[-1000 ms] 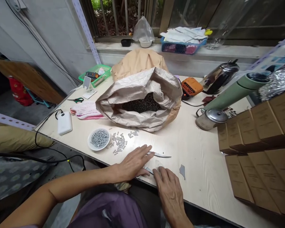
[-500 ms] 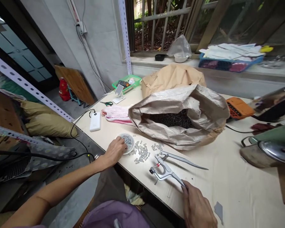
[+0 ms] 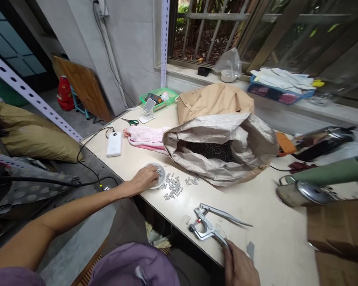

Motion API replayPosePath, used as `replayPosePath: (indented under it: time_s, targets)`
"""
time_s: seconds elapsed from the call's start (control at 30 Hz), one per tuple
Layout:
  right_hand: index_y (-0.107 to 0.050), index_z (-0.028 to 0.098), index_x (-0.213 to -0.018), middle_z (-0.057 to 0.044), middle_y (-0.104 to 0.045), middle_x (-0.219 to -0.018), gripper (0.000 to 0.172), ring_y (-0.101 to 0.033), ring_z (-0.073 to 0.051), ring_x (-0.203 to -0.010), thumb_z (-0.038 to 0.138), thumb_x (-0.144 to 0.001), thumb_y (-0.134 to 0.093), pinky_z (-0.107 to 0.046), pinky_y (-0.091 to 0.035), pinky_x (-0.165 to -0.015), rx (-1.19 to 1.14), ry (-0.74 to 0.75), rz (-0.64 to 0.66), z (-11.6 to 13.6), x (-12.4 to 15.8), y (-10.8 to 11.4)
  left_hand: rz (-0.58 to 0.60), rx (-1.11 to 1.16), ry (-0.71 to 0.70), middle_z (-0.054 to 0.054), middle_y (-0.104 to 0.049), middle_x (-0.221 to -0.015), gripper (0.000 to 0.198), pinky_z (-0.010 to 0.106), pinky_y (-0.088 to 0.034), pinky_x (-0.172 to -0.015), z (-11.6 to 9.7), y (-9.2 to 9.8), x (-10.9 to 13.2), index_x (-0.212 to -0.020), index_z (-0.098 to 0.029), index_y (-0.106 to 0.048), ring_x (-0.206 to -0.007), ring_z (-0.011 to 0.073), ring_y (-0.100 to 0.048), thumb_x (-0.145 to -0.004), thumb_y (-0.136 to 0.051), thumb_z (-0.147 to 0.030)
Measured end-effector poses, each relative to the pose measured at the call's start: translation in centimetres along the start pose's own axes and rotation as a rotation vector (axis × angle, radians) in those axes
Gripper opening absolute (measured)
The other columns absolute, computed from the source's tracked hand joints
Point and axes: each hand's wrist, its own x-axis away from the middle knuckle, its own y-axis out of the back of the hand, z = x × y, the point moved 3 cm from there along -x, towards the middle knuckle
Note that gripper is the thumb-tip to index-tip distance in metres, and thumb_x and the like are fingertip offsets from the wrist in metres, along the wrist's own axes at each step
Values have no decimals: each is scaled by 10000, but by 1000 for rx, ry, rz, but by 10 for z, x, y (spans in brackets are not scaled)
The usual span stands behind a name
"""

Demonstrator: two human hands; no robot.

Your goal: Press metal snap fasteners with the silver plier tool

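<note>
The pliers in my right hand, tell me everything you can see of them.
The pliers look like silvery-grey metal, with a curved frame, a coil spring, a small red part and a black knob. Their handles are spread apart: the right hand grips the nearer one's end, while the farther one's end is free. They are over the table, near its front edge; whether they rest on it is unclear.

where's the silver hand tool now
The silver hand tool is lower right of centre in the head view, held by the right hand, near the grey scrap.
</note>
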Motion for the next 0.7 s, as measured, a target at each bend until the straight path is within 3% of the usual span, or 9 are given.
replayPosePath:
  time_s: [0.07, 0.13, 0.23, 0.33, 0.47, 0.6, 0.7]
  targets:
    - [-560, 200, -1039, -80, -609, -849, 255, -568, -202, -770, 326, -899, -388, -325, -472, -656, 17, -27, -6, 4, -3, 4, -111, 139, 23, 56, -584, -789, 153, 263, -412, -715, -7, 10, 8, -764, -155, -623, -814, 176, -505, -807, -476, -145]
    - [-577, 209, -1031, -73, -591, -823, 240, -549, -201, -781, 309, -894, -406, -319, -462, -653, 41, -32, 0, 6, -5, 5, -145, 352, 54, 33, -581, -761, 157, 245, -418, -687, -23, 13, 13, -830, -157, -625, -726, 144, -512, -822, -473, -192]
    - [-586, 206, -1059, -64, -586, -808, 239, -523, -192, -774, 264, -885, -434, -312, -438, -661, 53, -12, 29, 3, -4, 3, 15, 664, 89, 26, -607, -802, 227, 213, -419, -630, -63, 0, 12, -976, -162, -626, -697, 123, -532, -840, -464, -244]
    - [-603, 196, -1047, -61, -586, -806, 237, -506, -181, -768, 230, -880, -439, -308, -417, -679, 50, -9, 61, -1, -1, 1, 215, 809, 144, 25, -621, -773, 183, 198, -415, -605, -103, -29, 5, -878, -138, -650, -667, 112, -534, -799, -508, -220]
    - [-607, 207, -1053, -56, -594, -812, 250, -505, -173, -775, 213, -890, -418, -307, -392, -692, 39, -41, 114, -2, 2, -1, 351, 886, 259, -3, -611, -665, 126, 187, -414, -580, -125, -62, -3, -822, -125, -641, -624, 106, -539, -750, -576, -205]
    - [-610, 200, -1031, -47, -592, -785, 252, -501, -156, -748, 223, -909, -390, -298, -369, -693, 2, -45, 68, 0, 1, -1, 459, 917, 88, 7, -629, -752, 143, 187, -433, -634, -133, -71, -9, -860, -142, -613, -697, 111, -574, -810, -574, -270]
    - [-617, 196, -1016, -43, -597, -772, 250, -509, -150, -749, 221, -912, -391, -295, -363, -698, -26, -45, 41, -1, -1, 0, 457, 644, -131, 23, -616, -827, 134, 208, -429, -710, -132, -67, -12, -920, -169, -592, -794, 129, -570, -878, -501, -258]
